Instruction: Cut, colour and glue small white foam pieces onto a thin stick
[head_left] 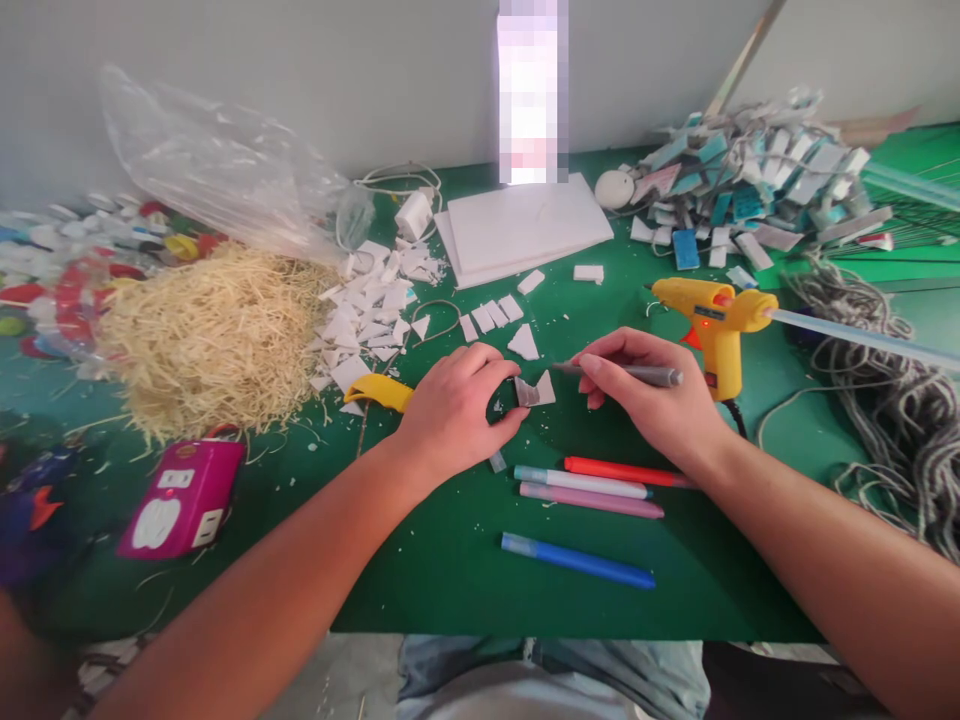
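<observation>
My left hand (456,408) rests on the green table (450,560), its fingers curled and pinching the edge of a small white foam piece (535,391). My right hand (651,390) is closed round a grey marker (637,374), whose tip points left at the foam piece. The piece lies between the two hands and looks partly coloured grey. A yellow utility knife (379,392) pokes out from behind my left hand.
Red (626,471), light blue (581,482), pink (592,500) and blue (577,560) markers lie near me. A yellow glue gun (712,320) stands right of my right hand. Straw pile (210,340), foam scraps (367,315), foam sheets (525,230), pink power strip (180,498), grey yarn (892,400) surround.
</observation>
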